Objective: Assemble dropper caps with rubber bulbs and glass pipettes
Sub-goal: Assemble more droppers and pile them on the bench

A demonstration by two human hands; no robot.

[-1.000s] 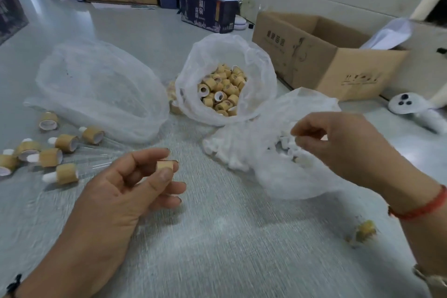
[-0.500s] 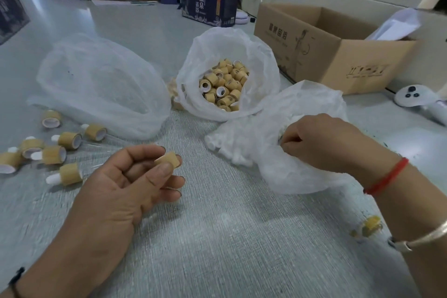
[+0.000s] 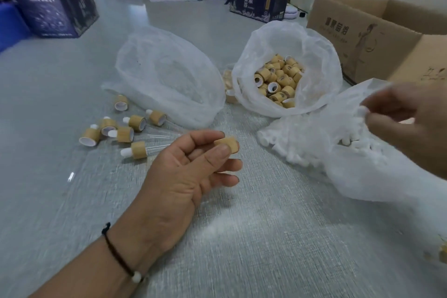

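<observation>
On the desk (image 3: 254, 237), the bag of rubber bulbs (image 3: 358, 162) lies right of the left hand (image 3: 183, 176), whose thumb and fingers clamp a bamboo cap (image 3: 228, 144), its axis pointing right. Above that bag, the right hand (image 3: 416, 126) pinches one white bulb (image 3: 362, 111).

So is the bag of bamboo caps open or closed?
Open: the cap bag has its mouth spread wide, with the loose bamboo caps exposed inside.
</observation>
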